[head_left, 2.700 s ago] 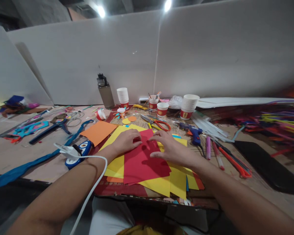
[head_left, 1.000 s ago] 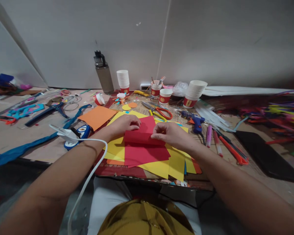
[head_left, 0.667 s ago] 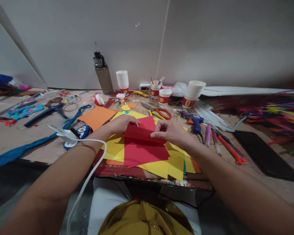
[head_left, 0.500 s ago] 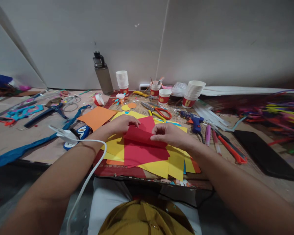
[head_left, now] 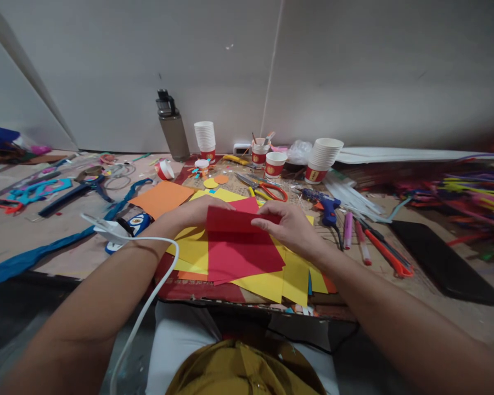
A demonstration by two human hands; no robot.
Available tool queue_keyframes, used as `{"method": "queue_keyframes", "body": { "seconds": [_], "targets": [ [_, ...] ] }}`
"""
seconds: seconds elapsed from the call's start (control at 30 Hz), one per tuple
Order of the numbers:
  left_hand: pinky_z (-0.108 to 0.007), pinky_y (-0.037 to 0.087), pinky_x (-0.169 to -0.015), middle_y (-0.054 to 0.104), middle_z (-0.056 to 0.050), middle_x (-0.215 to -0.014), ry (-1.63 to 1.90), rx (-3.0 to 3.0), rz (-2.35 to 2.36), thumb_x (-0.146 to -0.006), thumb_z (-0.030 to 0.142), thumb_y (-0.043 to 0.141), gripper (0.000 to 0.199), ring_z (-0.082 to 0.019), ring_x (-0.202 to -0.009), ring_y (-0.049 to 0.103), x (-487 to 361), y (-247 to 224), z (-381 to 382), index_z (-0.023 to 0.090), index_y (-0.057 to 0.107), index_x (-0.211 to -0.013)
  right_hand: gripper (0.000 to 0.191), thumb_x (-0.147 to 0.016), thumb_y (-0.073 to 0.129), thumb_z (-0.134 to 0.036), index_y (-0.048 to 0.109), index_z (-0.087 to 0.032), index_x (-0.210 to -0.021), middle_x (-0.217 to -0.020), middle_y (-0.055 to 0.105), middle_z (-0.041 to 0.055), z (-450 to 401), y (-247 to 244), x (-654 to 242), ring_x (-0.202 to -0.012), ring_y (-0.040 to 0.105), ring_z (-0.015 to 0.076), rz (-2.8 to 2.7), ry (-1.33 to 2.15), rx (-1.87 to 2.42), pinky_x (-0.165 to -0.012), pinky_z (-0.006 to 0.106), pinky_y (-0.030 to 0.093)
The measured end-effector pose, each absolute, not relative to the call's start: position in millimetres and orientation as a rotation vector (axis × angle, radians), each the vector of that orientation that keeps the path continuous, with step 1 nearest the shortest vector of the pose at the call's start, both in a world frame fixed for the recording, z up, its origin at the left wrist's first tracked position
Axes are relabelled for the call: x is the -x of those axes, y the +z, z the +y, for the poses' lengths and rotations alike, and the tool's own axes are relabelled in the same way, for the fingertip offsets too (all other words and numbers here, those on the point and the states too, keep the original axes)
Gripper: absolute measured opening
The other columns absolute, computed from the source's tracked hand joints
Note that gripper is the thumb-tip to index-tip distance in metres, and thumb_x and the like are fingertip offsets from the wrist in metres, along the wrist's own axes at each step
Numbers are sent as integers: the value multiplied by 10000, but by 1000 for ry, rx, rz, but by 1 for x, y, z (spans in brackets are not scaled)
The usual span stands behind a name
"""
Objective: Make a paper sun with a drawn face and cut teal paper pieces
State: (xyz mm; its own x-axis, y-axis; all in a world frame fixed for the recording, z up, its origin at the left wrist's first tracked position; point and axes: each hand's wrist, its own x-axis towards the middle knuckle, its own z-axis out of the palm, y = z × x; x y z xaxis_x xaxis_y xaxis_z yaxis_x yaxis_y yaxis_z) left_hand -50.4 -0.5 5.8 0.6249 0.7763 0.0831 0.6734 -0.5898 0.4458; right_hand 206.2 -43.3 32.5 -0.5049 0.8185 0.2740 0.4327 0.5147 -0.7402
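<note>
A folded red strip of paper (head_left: 234, 219) is raised over flat red sheets (head_left: 245, 255), which lie on a pile of yellow sheets (head_left: 296, 274). My right hand (head_left: 288, 224) pinches the strip's right end between thumb and fingers. Behind the strip's left end is my left hand (head_left: 197, 213); its fingers are mostly hidden by the red paper. An orange sheet (head_left: 162, 198) lies left of the pile. Scissors (head_left: 267, 189) with yellow and red handles rest just beyond it.
Behind the pile stand paper cups (head_left: 276, 164), taller cup stacks (head_left: 324, 159) and a bottle (head_left: 173, 131). Rightward lie a blue glue gun (head_left: 327, 207), markers (head_left: 348, 230) and a black phone (head_left: 444, 263). A white cable (head_left: 156, 285) crosses my left forearm.
The red strip has risen and now stands more upright, covering my left fingers. My right hand has moved slightly up with it.
</note>
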Motion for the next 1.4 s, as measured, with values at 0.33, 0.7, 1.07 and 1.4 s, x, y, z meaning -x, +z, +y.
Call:
{"method": "queue_keyframes", "body": {
  "seconds": [0.33,0.7,1.07,1.4],
  "targets": [
    [-282,451,-911,690,-47,-1163,278,-2538,1090,-850,252,561,260,-172,-1019,636,49,8,-2,227,683,-1079,384,-957,398,-413,674,-159,-878,-921,706,64,-18,20,-216,-851,630,175,-2159,694,1218,-754,284,442],
    [-293,455,-894,677,-58,-1178,265,-2577,1030,-836,271,578,260,-189,-1038,627,53,1,5,224,675,-1073,239,-887,519,-311,693,-153,-931,-965,708,113,8,26,-212,-878,622,214,-2322,206,1641,-728,281,409],
    [-295,469,-892,690,-77,-1155,275,-2576,1072,-825,252,608,234,-201,-1047,635,49,5,0,196,680,-1041,342,-916,561,-321,578,-107,-1183,-1160,612,154,51,15,-183,-1031,606,238,-2376,-17,1939,-857,393,499],
    [-286,453,-917,691,-65,-1158,286,-2584,1052,-820,253,616,232,-195,-1044,634,50,0,4,206,696,-1032,346,-906,582,-319,579,-119,-1188,-1189,595,135,61,14,-180,-1055,594,243,-2317,-36,1928,-878,439,504]
  ]
}}
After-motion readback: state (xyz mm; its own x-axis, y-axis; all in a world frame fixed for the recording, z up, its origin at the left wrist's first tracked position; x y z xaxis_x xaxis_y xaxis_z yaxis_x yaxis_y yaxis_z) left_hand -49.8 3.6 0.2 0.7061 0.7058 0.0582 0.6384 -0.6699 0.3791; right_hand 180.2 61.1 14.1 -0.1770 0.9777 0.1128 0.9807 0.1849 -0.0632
